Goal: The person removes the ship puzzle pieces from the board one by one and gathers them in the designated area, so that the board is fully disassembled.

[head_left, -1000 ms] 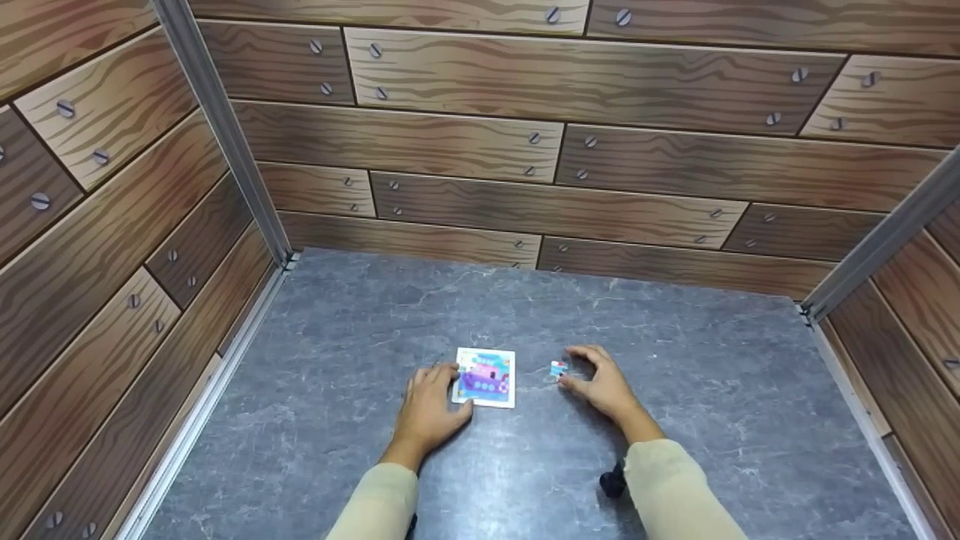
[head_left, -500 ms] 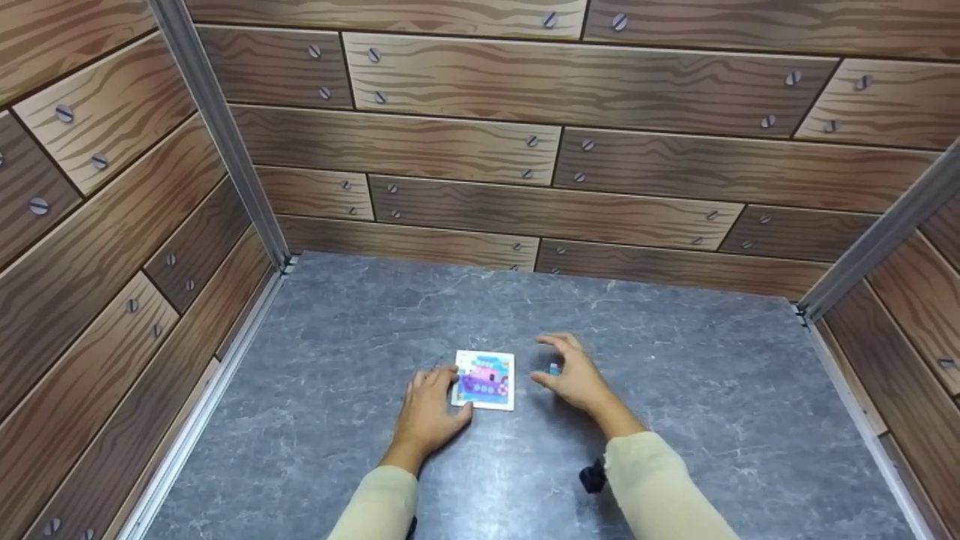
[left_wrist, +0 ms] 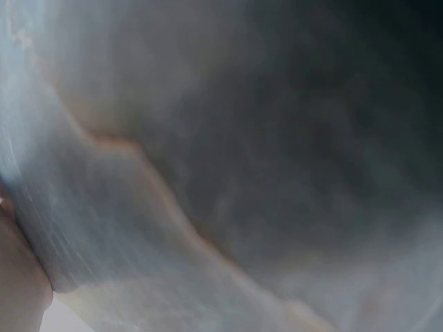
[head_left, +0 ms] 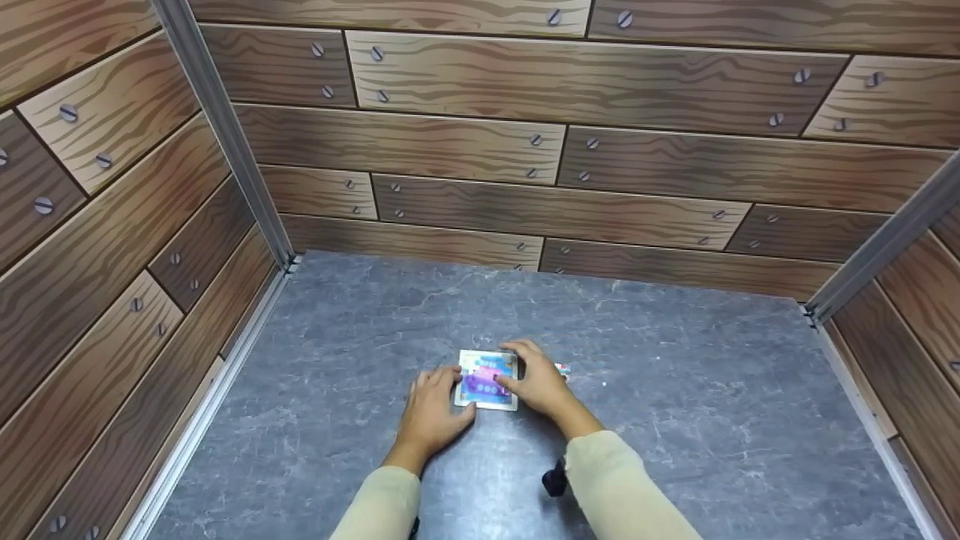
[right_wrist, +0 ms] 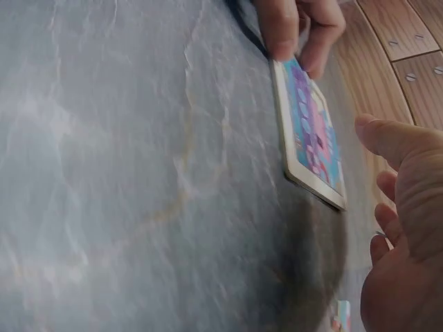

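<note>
On the desk [head_left: 375,322], a seemingly near-full picture board [head_left: 481,386] is being gripped by left fingers [head_left: 445,373]; beside parted right fingers [head_left: 526,349], a piece [right_wrist: 345,314] is being left loose.

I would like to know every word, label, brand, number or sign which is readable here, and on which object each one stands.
None can be read.
Picture board: colourful print; any lettering is too small to read.
Small coloured piece: partly hidden by the right hand; too small to read.
Wood-patterned walls: planks and screw heads, no readable text.
</note>
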Available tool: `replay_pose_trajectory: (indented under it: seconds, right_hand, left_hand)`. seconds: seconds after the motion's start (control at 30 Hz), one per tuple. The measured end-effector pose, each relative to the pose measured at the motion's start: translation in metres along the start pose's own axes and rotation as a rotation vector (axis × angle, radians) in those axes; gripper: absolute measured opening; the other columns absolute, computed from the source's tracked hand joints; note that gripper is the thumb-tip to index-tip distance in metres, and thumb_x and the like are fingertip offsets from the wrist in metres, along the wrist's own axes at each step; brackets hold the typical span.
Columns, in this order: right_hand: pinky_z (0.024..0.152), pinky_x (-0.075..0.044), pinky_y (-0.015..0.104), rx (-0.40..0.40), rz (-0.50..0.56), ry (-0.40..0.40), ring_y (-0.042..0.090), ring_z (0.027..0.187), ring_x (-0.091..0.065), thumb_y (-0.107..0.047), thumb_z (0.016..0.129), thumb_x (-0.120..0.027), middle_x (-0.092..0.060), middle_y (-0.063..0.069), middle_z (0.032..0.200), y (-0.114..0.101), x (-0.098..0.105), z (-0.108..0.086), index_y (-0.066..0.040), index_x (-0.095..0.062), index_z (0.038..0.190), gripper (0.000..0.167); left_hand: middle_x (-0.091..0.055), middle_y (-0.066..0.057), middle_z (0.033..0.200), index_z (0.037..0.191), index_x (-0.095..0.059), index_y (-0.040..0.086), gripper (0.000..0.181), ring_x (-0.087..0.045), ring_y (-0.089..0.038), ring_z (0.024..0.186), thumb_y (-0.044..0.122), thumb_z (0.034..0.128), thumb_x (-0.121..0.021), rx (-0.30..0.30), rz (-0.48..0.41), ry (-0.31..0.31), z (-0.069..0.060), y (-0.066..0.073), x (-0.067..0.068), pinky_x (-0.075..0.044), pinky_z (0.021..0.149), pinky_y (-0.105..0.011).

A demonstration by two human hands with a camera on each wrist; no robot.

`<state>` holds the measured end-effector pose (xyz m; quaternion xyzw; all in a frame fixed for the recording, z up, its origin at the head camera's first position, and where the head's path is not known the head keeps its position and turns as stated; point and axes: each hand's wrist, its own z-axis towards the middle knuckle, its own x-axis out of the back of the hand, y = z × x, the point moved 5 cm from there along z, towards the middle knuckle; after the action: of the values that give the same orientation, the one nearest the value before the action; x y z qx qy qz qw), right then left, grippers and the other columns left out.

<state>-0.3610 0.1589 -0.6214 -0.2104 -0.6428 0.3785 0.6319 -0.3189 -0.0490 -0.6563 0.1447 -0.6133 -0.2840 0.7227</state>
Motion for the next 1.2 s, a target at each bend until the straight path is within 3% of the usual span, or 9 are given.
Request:
replay_pose_trajectory:
  seconds: [0.23,0.43,0.6,0.83,1.2]
  right_hand:
    - [0.126,-0.04,0.059,-0.039,0.011,-0.054,0.041,0.148,-0.054,-0.017,0.094,-0.084,-0.057,0.012,0.156,0.007,-0.016,0.003,-0.012,-0.064,0.149,0.059]
    - [0.127,-0.037,0.062,-0.064,-0.026,-0.019,0.04,0.15,-0.051,-0.025,0.097,-0.082,-0.058,0.012,0.155,0.011,-0.019,0.005,-0.016,-0.064,0.149,0.056]
    - [0.125,-0.033,0.065,-0.048,-0.106,-0.027,0.041,0.15,-0.049,-0.029,0.099,-0.079,-0.057,0.013,0.152,0.008,-0.023,0.006,-0.017,-0.063,0.151,0.056]
    - [0.122,-0.036,0.064,0.006,-0.173,-0.026,0.039,0.145,-0.051,-0.029,0.099,-0.077,-0.057,0.014,0.148,0.007,-0.026,0.004,-0.012,-0.062,0.152,0.057]
    - [0.121,-0.037,0.062,0.024,-0.192,-0.025,0.038,0.142,-0.053,-0.032,0.1,-0.078,-0.057,0.012,0.146,0.007,-0.027,0.003,-0.012,-0.063,0.151,0.057]
  left_hand:
    - [-0.069,0.0,0.146,0.134,-0.069,0.017,0.054,-0.058,-0.025,0.128,0.046,0.0883,-0.077,0.009,-0.009,-0.003,0.002,0.001,0.0,-0.045,0.113,-0.05]
    - [-0.068,0.001,0.145,0.133,-0.069,0.017,0.053,-0.057,-0.025,0.129,0.047,0.0889,-0.076,0.004,-0.001,-0.001,0.002,0.003,-0.001,-0.046,0.114,-0.05]
    - [-0.068,0.002,0.146,0.131,-0.069,0.017,0.051,-0.057,-0.024,0.129,0.046,0.0891,-0.076,0.009,0.004,-0.001,0.001,0.001,0.001,-0.046,0.115,-0.05]
    - [-0.067,0.002,0.148,0.133,-0.069,0.018,0.052,-0.057,-0.024,0.129,0.047,0.0894,-0.075,0.01,0.006,-0.001,0.001,0.0,0.001,-0.046,0.114,-0.05]
    - [-0.068,0.002,0.147,0.134,-0.068,0.018,0.054,-0.057,-0.024,0.129,0.046,0.089,-0.075,-0.007,0.002,0.001,0.001,-0.002,-0.001,-0.046,0.113,-0.049]
